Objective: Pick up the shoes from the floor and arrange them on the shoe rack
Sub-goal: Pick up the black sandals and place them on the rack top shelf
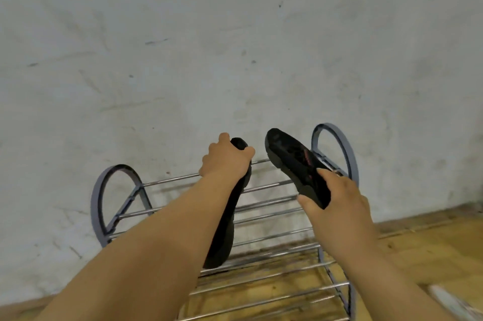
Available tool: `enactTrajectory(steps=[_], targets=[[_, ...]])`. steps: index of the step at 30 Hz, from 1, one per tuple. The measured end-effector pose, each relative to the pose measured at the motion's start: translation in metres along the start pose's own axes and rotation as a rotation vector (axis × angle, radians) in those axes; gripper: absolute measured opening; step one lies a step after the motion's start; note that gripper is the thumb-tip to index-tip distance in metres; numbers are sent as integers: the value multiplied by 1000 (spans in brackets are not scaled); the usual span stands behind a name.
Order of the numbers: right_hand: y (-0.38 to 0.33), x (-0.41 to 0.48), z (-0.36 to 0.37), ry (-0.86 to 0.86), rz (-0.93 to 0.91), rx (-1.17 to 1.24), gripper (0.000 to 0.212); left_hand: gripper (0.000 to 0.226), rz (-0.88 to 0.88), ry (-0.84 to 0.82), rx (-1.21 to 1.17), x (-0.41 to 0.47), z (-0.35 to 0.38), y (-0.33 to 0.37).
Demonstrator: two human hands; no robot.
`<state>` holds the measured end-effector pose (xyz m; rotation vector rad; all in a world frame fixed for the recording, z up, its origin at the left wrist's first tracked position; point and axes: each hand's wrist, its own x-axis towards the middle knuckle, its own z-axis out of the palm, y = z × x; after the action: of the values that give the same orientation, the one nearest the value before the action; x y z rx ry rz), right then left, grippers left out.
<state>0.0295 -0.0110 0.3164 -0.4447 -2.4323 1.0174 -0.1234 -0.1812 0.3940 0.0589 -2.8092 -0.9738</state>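
Observation:
A metal shoe rack (264, 187) with chrome bars and grey looped end frames stands against the wall. My left hand (225, 160) grips the front end of a black shoe (226, 226) that hangs over the rack's upper bars, partly hidden by my forearm. My right hand (337, 196) holds a second black shoe (295, 164) with red marks by its rear end, tilted, its toe pointing toward the wall above the top tier on the right.
A scuffed pale wall (235, 46) rises directly behind the rack. Wooden floor (423, 245) shows to the right and beneath the lower bars. A blurred pale object (454, 302) lies at the bottom right corner.

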Motion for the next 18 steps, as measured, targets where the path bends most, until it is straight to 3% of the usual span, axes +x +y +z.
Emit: enactTrajectory(steps=[6,9,11,18], targets=[[4,19,12,-2,-56,-157,73,67,-69,-88,216,46,27,6],[6,22,17,2,-80,-245,79,42,-54,-225,280,51,45,-9],[5,22,17,-7,-77,-287,82,36,-25,-233,273,47,52,-18],[1,10,14,-61,-45,-366,82,63,110,-264,202,21,48,-32]])
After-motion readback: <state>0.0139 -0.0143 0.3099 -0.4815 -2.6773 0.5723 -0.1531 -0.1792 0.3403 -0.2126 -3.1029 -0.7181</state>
